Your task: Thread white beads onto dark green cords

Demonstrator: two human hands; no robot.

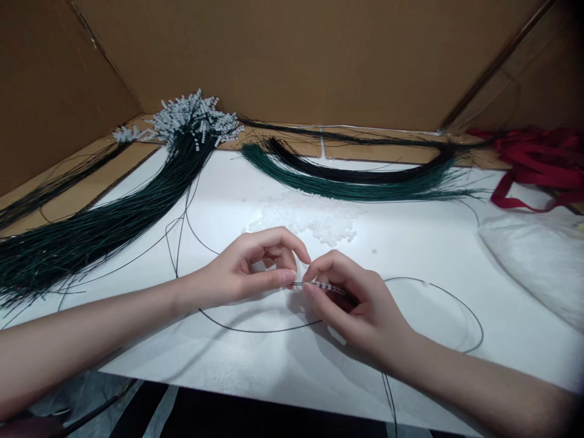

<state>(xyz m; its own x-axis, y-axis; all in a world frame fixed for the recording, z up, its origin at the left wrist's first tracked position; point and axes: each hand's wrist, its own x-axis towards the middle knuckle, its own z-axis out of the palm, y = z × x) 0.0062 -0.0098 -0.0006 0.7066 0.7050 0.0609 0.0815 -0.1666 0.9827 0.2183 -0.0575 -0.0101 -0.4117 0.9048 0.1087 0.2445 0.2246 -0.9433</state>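
Near the middle of the white board, my left hand pinches a thin dark wire between thumb and fingers. Just to its right, my right hand closes thumb and index finger on the same wire, where a short row of small white beads is threaded. The rest of the beads run back under my right fingers, partly hidden. Loops of the wire spread out on both sides of my hands. Behind my hands lies a loose scatter of white beads.
At left lies a thick bundle of dark green wires with white beaded tips. Curved bundles of green wire and black wire lie behind the beads. At right are red ribbon and a clear plastic bag. Cardboard walls enclose the back.
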